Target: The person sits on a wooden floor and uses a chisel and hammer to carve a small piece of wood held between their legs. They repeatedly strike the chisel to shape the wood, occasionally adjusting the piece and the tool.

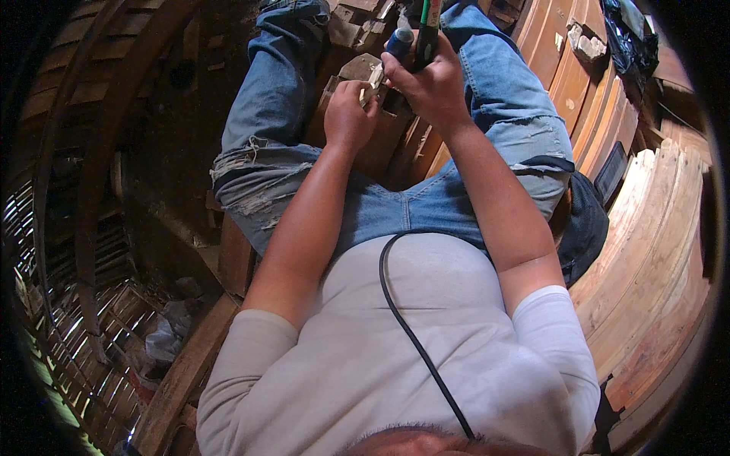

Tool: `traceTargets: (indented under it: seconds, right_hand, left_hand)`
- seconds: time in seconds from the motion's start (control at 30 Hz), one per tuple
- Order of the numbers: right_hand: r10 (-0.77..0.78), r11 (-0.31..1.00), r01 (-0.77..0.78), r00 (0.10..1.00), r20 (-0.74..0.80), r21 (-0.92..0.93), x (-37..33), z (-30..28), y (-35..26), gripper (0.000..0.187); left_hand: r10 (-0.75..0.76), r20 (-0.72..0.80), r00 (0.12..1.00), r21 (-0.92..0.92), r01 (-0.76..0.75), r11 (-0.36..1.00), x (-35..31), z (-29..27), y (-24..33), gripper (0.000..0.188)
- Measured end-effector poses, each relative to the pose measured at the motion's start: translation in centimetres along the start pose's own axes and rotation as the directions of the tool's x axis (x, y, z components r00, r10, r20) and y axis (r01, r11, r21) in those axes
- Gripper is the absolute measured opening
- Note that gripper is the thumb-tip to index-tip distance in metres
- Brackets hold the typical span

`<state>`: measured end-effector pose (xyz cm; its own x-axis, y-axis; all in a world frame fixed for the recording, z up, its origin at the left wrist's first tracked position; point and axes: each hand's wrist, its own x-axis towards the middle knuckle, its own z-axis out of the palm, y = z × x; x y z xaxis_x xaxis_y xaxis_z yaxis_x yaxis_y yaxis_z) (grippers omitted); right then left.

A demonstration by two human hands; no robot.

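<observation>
My left hand [350,115] is closed, its fingertips pinching a small pale piece of wood [375,80] between my knees. Just right of it, my right hand [439,85] wraps round a dark, stick-like thing with a green and whitish strip [428,30], which runs up past the top edge. At the thumb of that hand is a short blue cylinder [398,43] with a greyish end; its exact kind I cannot make out. Beneath both hands lies a brown wooden block [360,67], partly covered by the fingers.
Long reddish-brown boards [559,72] lie beyond my right leg, with a rough wood chunk [587,45] on them. A black plastic bag [635,34] is at the far right. Pale planks [646,216] are stacked nearer. A wooden beam [186,380] and crumpled clear plastic [162,340] lie left.
</observation>
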<state>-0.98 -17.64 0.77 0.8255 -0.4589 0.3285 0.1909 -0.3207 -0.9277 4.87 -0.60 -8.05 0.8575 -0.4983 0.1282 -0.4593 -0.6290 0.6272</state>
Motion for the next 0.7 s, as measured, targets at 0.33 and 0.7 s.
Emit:
traceTargets:
  seconds: [0.33,0.7]
  right_hand:
    - [-0.189,0.954,0.195,0.981,0.05,-0.227,0.58,-0.08,0.31,0.036]
    - [-0.171,0.968,0.176,0.984,0.045,-0.18,0.38,0.31,0.61,0.033]
  left_hand:
    - [-0.03,0.017,0.999,0.043,0.029,0.999,-0.1,-0.07,0.4,0.027]
    - [0.032,-0.04,0.999,0.106,-0.027,0.994,0.01,-0.05,0.44,0.026]
